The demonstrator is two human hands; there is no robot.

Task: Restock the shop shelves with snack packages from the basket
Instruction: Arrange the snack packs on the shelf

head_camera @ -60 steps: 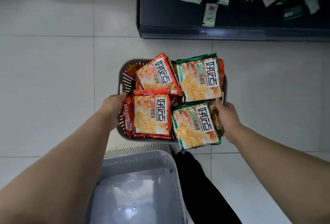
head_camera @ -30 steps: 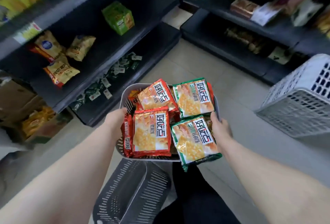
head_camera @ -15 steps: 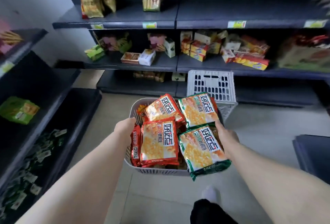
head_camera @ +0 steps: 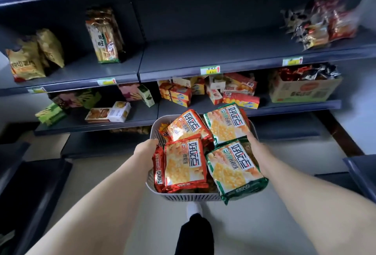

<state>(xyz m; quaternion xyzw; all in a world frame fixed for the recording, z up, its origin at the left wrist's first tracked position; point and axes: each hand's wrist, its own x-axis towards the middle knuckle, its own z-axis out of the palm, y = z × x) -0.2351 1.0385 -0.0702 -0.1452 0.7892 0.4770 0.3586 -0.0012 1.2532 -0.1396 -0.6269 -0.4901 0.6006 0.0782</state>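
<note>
Carries a grey basket point(head_camera: 191, 196) in the air before dark shop shelves point(head_camera: 142, 115), above a pale floor point(head_camera: 97, 165). Grips its left rim with the left hand point(head_camera: 145, 154) and its right rim with the right hand point(head_camera: 255, 147), half hidden behind the green packs point(head_camera: 232, 165). Brims with snack packs: red packs point(head_camera: 184, 163) on the left, green on the right, the nearest overhanging the front edge. Faces a mostly bare middle shelf point(head_camera: 203, 53), with small boxes point(head_camera: 177, 94) and an open carton point(head_camera: 301, 90) one level below.
</note>
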